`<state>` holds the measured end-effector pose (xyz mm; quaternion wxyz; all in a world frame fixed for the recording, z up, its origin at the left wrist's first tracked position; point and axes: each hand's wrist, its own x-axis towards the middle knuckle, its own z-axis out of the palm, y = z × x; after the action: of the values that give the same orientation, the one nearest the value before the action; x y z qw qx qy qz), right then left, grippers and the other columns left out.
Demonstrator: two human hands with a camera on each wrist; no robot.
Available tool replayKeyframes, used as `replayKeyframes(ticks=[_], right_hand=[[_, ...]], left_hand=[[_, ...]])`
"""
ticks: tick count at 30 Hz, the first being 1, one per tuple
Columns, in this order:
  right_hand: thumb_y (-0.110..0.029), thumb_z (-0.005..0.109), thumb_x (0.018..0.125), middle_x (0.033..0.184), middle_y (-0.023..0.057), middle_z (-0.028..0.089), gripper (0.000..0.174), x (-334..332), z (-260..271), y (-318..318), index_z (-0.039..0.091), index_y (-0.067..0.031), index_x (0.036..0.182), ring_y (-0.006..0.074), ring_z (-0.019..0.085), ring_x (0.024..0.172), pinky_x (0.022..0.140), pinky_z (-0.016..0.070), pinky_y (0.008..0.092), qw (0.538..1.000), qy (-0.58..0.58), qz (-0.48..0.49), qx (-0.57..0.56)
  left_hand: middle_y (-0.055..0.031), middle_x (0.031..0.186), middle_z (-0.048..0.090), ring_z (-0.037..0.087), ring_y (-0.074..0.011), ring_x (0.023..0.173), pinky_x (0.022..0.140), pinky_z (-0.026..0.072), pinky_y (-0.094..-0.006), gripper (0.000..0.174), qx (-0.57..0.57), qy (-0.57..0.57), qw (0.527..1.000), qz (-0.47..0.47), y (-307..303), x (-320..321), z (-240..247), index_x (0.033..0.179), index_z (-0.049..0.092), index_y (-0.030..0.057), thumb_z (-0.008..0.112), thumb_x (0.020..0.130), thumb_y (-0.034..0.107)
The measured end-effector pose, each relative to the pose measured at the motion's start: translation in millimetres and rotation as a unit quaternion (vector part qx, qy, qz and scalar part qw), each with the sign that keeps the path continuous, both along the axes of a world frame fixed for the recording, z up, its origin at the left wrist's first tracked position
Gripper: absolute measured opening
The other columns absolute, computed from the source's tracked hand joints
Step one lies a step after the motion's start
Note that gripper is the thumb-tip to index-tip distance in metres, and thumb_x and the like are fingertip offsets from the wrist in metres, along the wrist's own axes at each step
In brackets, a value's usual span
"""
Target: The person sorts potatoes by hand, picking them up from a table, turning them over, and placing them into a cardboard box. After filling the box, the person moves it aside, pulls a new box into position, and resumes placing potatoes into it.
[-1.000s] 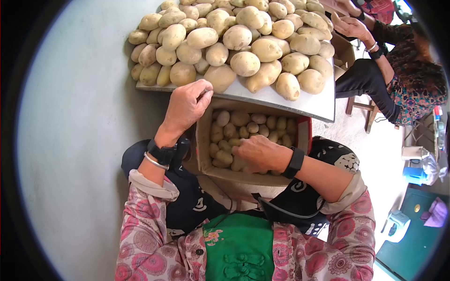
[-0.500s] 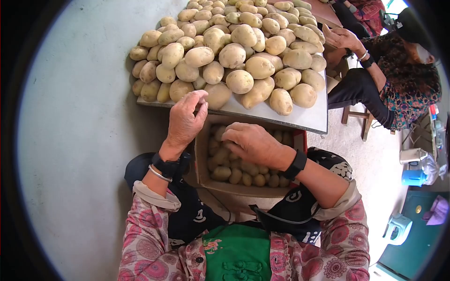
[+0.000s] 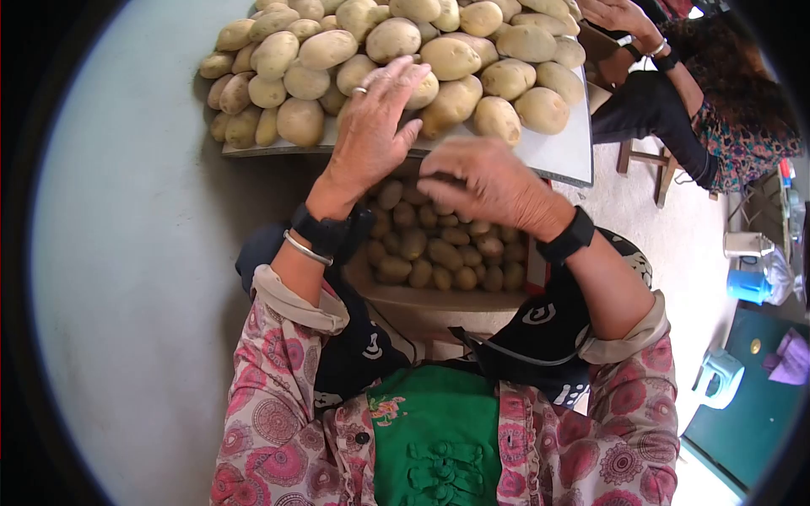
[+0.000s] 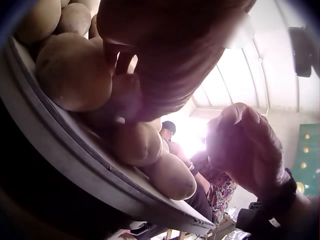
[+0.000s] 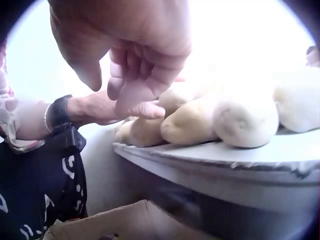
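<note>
A heap of large pale potatoes (image 3: 452,59) covers the table (image 3: 575,160). My left hand (image 3: 371,126) reaches over the front edge of the heap, its fingers extended across a round potato (image 3: 424,91) and covering part of it. To the right, my right hand (image 3: 498,185) hovers above the cardboard box (image 3: 422,295), by the table edge. Its fingers are loosely curled, and in the right wrist view no potato shows in the right hand (image 5: 127,45). Smaller potatoes (image 3: 447,253) fill the bottom of the box, partly hidden by that hand.
The box stands between my knees, partly under the table's front edge (image 3: 540,173). Another person (image 3: 675,101) sits at the upper right beside the table. A light-blue plastic container (image 3: 719,378) and a purple cloth (image 3: 788,357) are at the far right.
My right hand has risen out of the box towards the table edge. My left hand has moved forward onto the heap, its fingers straightening over the potatoes. The head view has also shifted.
</note>
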<state>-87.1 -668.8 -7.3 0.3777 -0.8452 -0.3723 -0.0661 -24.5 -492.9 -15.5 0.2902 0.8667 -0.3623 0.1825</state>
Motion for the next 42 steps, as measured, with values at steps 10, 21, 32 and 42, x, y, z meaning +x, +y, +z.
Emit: replayKeyframes(ticks=[10, 21, 32, 42], right_hand=[[-0.018, 0.066, 0.081, 0.065, 0.0091, 0.060, 0.017, 3, 30, -50, 0.064, -0.0009, 0.082, 0.0153, 0.055, 0.054, 0.053, 0.0453, 0.0266, 0.981, -0.035, -0.169, 0.088], [-0.024, 0.063, 0.087, 0.074, 0.0012, 0.062, 0.024, 7, 35, -79, 0.064, 0.0001, 0.090, 0.0063, 0.056, 0.067, 0.064, 0.0470, 0.0209, 0.957, -0.047, -0.276, 0.075], [-0.017, 0.063, 0.082, 0.077, 0.0096, 0.063, 0.017, 29, 32, -72, 0.064, -0.0033, 0.093, 0.0145, 0.059, 0.063, 0.061, 0.0482, 0.0266, 0.930, -0.061, -0.323, 0.165], [-0.010, 0.063, 0.079, 0.092, 0.0123, 0.063, 0.022, 42, 33, -48, 0.061, -0.0037, 0.100, 0.0240, 0.062, 0.085, 0.075, 0.0485, 0.0323, 0.939, -0.041, -0.310, 0.143]], left_hand=[[-0.0118, 0.123, 0.052, 0.047, -0.0309, 0.113, 0.096, 0.0375, -0.0399, 0.056, 0.050, -0.095, 0.986, 0.128, -22, 8, -14, 0.125, 0.048, 0.0109, 0.066, 0.073, 0.008], [-0.0187, 0.097, 0.057, 0.059, -0.0340, 0.087, 0.078, 0.0482, -0.0360, 0.045, -0.117, -0.068, 0.990, -0.043, 8, -26, 9, 0.109, 0.052, 0.0000, 0.065, 0.068, 0.013], [-0.0132, 0.069, 0.052, 0.053, -0.0315, 0.066, 0.061, 0.0438, -0.0374, 0.009, 0.074, 0.068, 0.994, -0.038, 54, -22, -3, 0.075, 0.052, 0.0018, 0.054, 0.067, 0.000], [-0.0164, 0.073, 0.054, 0.055, -0.0353, 0.071, 0.063, 0.0451, -0.0399, 0.012, 0.012, 0.125, 0.992, -0.015, 63, -21, 4, 0.079, 0.052, 0.0017, 0.049, 0.070, -0.005]])
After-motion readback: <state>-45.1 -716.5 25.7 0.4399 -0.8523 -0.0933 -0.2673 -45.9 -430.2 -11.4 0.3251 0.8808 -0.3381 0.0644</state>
